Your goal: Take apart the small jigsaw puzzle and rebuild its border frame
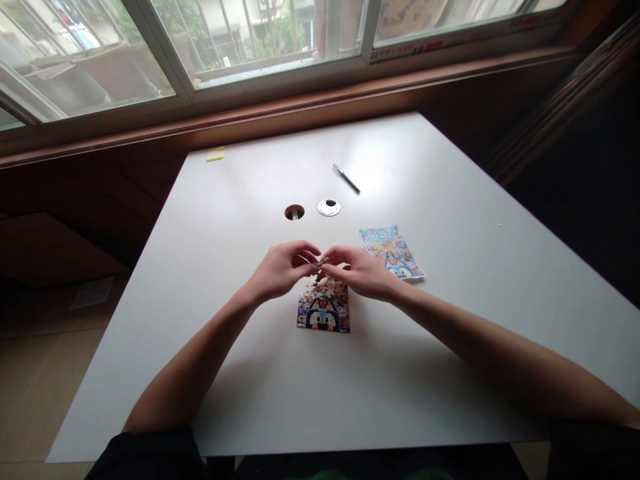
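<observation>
White table [450, 373]: both hands [280, 270] pinch tiny puzzle piece [321, 264].

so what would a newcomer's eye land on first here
Probably the two hands meeting at the middle of the white table, the left hand and right hand pinching small puzzle pieces between the fingertips. Just below them lies a partly built colourful puzzle, with a printed picture card to its right.

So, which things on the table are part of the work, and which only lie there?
In use:
- left hand and right hand, pinching puzzle pieces
- part-built puzzle
- reference picture

Lying about:
- pen
- yellow note
- round cap
</observation>
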The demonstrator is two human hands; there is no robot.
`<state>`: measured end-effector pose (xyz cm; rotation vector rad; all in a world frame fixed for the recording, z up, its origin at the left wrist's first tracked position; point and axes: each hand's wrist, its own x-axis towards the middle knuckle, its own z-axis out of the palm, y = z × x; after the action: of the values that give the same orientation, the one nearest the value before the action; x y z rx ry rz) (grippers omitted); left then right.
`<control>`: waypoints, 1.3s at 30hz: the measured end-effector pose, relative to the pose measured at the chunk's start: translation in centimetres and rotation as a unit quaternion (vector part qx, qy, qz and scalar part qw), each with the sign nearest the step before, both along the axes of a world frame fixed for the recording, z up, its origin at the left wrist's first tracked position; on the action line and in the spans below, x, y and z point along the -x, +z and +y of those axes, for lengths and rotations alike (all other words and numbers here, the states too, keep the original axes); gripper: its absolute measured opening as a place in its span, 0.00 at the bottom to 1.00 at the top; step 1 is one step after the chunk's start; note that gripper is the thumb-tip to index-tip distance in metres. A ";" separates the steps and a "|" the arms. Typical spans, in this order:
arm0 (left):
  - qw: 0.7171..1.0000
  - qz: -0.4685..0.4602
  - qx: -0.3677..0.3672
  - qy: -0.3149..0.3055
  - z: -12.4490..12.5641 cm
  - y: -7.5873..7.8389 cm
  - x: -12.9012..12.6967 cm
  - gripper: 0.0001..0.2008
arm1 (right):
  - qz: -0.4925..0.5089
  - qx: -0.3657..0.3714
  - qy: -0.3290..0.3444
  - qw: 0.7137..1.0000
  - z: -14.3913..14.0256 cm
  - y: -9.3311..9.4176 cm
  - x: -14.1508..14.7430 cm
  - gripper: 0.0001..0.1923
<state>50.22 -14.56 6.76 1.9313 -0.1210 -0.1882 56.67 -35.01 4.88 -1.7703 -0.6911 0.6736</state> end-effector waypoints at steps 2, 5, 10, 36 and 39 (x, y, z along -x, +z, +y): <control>1.000 0.001 -0.013 0.002 -0.1 0.0 0.0 0.12 | -0.009 0.002 -0.007 1.000 0.0 0.1 0.1 0.13; 1.000 -0.007 -0.025 -0.001 -0.3 0.0 0.1 0.11 | -0.046 0.035 -0.024 0.998 0.0 0.1 0.1 0.14; 0.994 -0.074 -0.078 0.015 -0.3 0.2 0.2 0.08 | -0.133 0.090 -0.067 0.985 0.0 -0.2 -0.4 0.14; 0.850 -0.022 -0.495 -0.178 -2.2 0.5 2.8 0.18 | -0.289 0.223 0.148 0.919 -0.8 0.8 -0.5 0.06; 0.849 -0.016 -0.495 -0.183 -2.0 0.4 2.7 0.17 | -0.276 0.194 0.135 0.932 -0.8 0.8 -0.6 0.03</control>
<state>47.52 -16.60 7.14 2.9342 -0.4957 -0.5545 57.24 -35.76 5.70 -2.2895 -1.2689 0.5125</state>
